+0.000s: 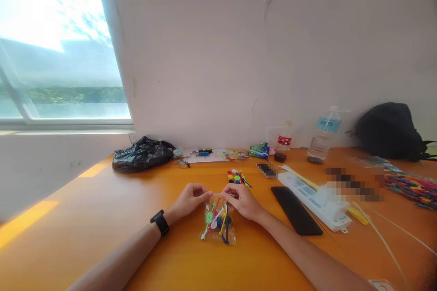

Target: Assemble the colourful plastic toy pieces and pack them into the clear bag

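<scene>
From where I stand, the person's left hand (191, 198) and right hand (241, 201) both have a pinching grip, thumb against finger, on the top edge of a clear bag (216, 236). The bag is just in front of the person, hanging between and below the hands; whether its bottom edge touches the wooden surface (150, 204) I can't tell. As for how far along things are, the bag is filled, with coloured sticks (223, 223) and round pieces (209, 217) lying jumbled inside it. I can't make out whether the top is pressed closed or parted. Not everything is bagged: just beyond the right hand, loose discs (233, 177) and loose sticks (244, 179) sit uncovered, the two sorts side by side. Farther back, near the wall, more coloured pieces (235, 154) lie in what seems to be clear wrapping, apart from the hands.
</scene>
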The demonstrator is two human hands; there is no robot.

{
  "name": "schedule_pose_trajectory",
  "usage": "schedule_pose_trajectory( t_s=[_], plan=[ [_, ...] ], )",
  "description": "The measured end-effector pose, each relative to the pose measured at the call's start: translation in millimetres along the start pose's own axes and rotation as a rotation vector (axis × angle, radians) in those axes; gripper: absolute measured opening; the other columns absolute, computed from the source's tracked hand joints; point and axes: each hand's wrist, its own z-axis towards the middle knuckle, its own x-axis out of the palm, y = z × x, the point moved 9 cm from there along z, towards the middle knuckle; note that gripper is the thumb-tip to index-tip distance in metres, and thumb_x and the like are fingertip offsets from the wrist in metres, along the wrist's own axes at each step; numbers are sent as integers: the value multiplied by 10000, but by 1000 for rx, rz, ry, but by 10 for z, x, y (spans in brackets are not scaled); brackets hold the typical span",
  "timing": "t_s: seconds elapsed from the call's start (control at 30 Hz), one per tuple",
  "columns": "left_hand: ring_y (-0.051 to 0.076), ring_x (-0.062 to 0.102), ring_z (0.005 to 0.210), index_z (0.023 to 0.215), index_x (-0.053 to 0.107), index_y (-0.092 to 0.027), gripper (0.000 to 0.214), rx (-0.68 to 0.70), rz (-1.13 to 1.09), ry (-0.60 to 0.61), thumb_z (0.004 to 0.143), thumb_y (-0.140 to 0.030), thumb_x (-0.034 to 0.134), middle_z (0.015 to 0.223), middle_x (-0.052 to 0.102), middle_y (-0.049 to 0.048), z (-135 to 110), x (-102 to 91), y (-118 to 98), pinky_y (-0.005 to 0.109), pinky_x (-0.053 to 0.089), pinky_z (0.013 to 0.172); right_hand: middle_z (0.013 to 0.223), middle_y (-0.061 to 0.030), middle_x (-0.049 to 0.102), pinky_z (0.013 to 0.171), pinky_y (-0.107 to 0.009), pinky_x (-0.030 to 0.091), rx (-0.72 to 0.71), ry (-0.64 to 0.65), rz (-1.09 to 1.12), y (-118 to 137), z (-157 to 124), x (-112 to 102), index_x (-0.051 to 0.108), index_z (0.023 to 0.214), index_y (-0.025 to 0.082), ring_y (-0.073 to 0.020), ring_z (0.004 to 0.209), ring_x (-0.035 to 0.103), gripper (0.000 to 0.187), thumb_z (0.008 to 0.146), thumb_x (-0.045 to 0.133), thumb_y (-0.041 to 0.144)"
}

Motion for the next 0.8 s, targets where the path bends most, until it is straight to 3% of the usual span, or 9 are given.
schedule_pose_trajectory(
  t_s=[0.23,0.47,0.6,0.8],
  plan=[
    [117,508,599,692,665,-131,491,-27,-38,-40,846,-596,694,645,642,13,-10,-44,-51,230,338,562,761,-11,616,642,-272,430,-12,-34,1,-3,31,-58,665,827,181,-161,702,568,285,945,618,436],
    [122,510,608,679,635,-142,528,-58,-43,-176,823,-648,680,655,622,6,44,-337,89,233,353,581,752,-6,592,564,-270,457,85,-89,113,-135,46,-212,608,863,197,-152,624,560,333,926,607,523],
    [125,511,605,708,638,-146,534,-103,-39,-230,827,-666,659,667,620,3,50,-448,193,234,352,577,740,-6,626,520,-262,463,142,3,199,-125,18,-111,614,949,196,-142,567,564,337,896,632,528],
    [124,503,604,733,624,-153,509,-103,-66,-212,856,-647,634,670,604,-4,53,-412,194,234,352,575,739,15,667,497,-222,447,215,274,215,-17,-131,211,648,1062,204,-107,513,559,296,858,702,411]
  ],
)
